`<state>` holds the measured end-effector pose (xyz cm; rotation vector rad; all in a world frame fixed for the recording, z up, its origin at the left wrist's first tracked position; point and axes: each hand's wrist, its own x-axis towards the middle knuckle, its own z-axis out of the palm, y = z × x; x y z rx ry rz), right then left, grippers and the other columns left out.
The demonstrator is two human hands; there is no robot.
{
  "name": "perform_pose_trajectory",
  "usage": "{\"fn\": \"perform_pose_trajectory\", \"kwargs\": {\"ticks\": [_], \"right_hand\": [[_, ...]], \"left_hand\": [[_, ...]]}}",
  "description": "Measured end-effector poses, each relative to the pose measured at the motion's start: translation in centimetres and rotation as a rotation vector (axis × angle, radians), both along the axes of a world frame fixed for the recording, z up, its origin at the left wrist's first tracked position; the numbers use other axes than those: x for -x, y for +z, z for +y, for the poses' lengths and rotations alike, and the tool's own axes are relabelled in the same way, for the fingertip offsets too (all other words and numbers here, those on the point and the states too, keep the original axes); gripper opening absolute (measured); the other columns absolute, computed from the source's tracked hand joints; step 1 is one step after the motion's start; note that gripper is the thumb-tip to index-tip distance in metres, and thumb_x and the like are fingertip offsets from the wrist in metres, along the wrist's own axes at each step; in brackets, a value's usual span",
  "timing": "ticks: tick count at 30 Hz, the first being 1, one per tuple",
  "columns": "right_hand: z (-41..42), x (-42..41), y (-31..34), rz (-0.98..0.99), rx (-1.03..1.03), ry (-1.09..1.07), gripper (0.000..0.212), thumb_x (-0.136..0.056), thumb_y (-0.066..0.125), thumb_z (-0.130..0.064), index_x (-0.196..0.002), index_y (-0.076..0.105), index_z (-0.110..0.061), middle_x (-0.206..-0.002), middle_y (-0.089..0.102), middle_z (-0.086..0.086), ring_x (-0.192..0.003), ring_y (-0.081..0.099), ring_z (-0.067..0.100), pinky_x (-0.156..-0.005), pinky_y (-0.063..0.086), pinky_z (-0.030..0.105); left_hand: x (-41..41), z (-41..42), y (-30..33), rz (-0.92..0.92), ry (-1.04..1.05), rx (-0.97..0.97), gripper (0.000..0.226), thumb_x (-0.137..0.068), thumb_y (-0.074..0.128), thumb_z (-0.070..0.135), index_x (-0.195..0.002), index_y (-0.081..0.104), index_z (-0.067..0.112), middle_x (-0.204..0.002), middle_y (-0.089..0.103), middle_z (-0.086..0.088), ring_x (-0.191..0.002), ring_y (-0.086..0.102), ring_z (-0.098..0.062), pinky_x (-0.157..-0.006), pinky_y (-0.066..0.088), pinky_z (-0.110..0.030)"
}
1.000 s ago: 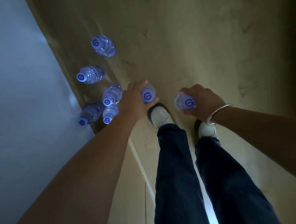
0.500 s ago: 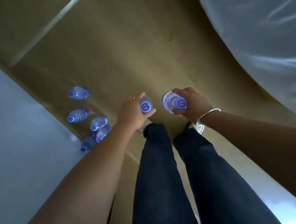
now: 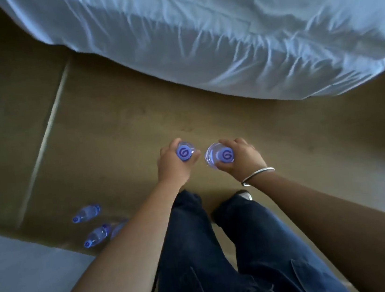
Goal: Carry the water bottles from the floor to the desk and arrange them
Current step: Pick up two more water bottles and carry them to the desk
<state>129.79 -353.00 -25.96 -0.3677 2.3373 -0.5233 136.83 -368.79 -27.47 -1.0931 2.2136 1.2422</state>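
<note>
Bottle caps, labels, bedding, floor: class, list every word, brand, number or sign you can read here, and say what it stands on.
No readable words or numbers anywhere.
Cap of the bottle in the left hand: a purple swirl mark, not clearly a letter.
Cap of the bottle in the right hand: the same swirl.
Floor bottles: caps too small and blurred to read.

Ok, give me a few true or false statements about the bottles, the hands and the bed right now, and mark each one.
1. Each hand holds a bottle: left hand, right hand. True.
2. The bracelet is on the left wrist. False: it is on the right wrist.
3. Bottles still on the floor lie left of the legs. True.
4. The white bedding lies behind the person. False: it is ahead, beyond the hands.
</note>
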Motion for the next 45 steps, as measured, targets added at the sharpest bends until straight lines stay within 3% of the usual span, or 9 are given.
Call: {"fn": "perform_pose_trajectory", "kwargs": {"ticks": [7, 14, 19, 27, 32, 35, 38, 41, 45], "right_hand": [[12.4, 2.3, 3.8, 0.041, 0.167, -0.430, 0.063, -0.077, 0.070, -0.029, -0.135, 0.047, -0.021, -0.114, 0.049, 0.008, -0.102, 0.055, 0.025, -0.081, 0.040, 0.024], [23.3, 5.0, 6.1, 0.075, 0.175, -0.634, 0.061, -0.078, 0.069, -0.030, -0.135, 0.047, -0.020, -0.114, 0.050, 0.009, -0.102, 0.056, 0.026, -0.083, 0.040, 0.025], [29.9, 5.8, 7.3, 0.102, 0.160, -0.803, 0.057, -0.079, 0.068, -0.035, -0.131, 0.050, -0.021, -0.112, 0.052, 0.009, -0.101, 0.058, 0.027, -0.084, 0.042, 0.028], [39.1, 9.3, 8.6, 0.186, 0.077, -1.069, 0.050, -0.076, 0.070, -0.041, -0.122, 0.056, -0.027, -0.108, 0.056, 0.007, -0.097, 0.060, 0.029, -0.077, 0.040, 0.027], [44.6, 12.7, 10.4, 0.241, 0.032, -1.259, 0.046, -0.076, 0.069, -0.040, -0.120, 0.057, -0.028, -0.108, 0.055, 0.006, -0.096, 0.060, 0.029, -0.079, 0.043, 0.029], [47.5, 14.1, 11.5, 0.273, 0.009, -1.401, 0.046, -0.077, 0.068, -0.041, -0.120, 0.057, -0.030, -0.107, 0.055, 0.004, -0.097, 0.060, 0.027, -0.081, 0.045, 0.030], [50.4, 15.1, 12.4, 0.309, -0.019, -1.508, 0.045, -0.077, 0.068, -0.043, -0.118, 0.058, -0.030, -0.105, 0.055, 0.003, -0.096, 0.060, 0.025, -0.079, 0.043, 0.028], [53.2, 15.2, 13.2, 0.364, -0.035, -1.596, 0.040, -0.076, 0.069, -0.040, -0.113, 0.061, -0.027, -0.101, 0.056, 0.005, -0.093, 0.059, 0.026, -0.075, 0.040, 0.027], [57.5, 14.7, 13.8, 0.412, -0.028, -1.677, 0.033, -0.077, 0.070, -0.033, -0.106, 0.065, -0.018, -0.103, 0.058, 0.008, -0.092, 0.059, 0.027, -0.074, 0.041, 0.028]], "left_hand": [[7.3, 10.6, 3.9, 0.024, -0.355, -0.058, 0.050, -0.076, 0.073, 0.044, -0.115, 0.053, 0.020, -0.114, 0.060, -0.010, -0.102, 0.060, -0.029, -0.087, 0.049, -0.038], [14.7, 21.9, 6.7, 0.062, -0.717, 0.024, 0.063, -0.075, 0.072, 0.045, -0.126, 0.051, 0.015, -0.121, 0.056, -0.011, -0.107, 0.057, -0.028, -0.093, 0.047, -0.040], [19.4, 29.4, 8.4, 0.184, -0.958, 0.115, 0.054, -0.076, 0.072, 0.044, -0.114, 0.057, 0.010, -0.122, 0.052, -0.012, -0.109, 0.053, -0.029, -0.096, 0.044, -0.038], [27.4, 41.3, 10.8, 0.264, -1.238, -0.011, 0.027, -0.078, 0.073, 0.037, -0.093, 0.056, 0.022, -0.105, 0.050, -0.002, -0.094, 0.054, -0.021, -0.083, 0.042, -0.027], [32.3, 49.1, 12.5, 0.321, -1.363, -0.136, 0.037, -0.079, 0.072, 0.031, -0.109, 0.057, 0.015, -0.112, 0.058, -0.010, -0.098, 0.058, -0.023, -0.087, 0.046, -0.029], [35.0, 53.1, 14.0, 0.380, -1.480, -0.172, 0.019, -0.081, 0.070, 0.031, -0.088, 0.055, 0.022, -0.096, 0.063, -0.009, -0.086, 0.060, -0.026, -0.077, 0.047, -0.034], [37.3, 57.4, 15.4, 0.395, -1.593, -0.228, 0.026, -0.081, 0.070, 0.030, -0.071, 0.046, 0.032, -0.083, 0.059, -0.004, -0.074, 0.054, -0.019, -0.067, 0.044, -0.029], [38.4, 61.4, 16.2, 0.398, -1.662, -0.257, 0.020, -0.080, 0.071, 0.033, -0.088, 0.053, 0.028, -0.086, 0.060, 0.003, -0.076, 0.056, -0.013, -0.064, 0.043, -0.021], [38.7, 67.0, 16.5, 0.390, -1.744, -0.252, 0.024, -0.081, 0.070, 0.037, -0.093, 0.057, 0.021, -0.087, 0.063, 0.000, -0.081, 0.058, -0.018, -0.071, 0.044, -0.028]]}}
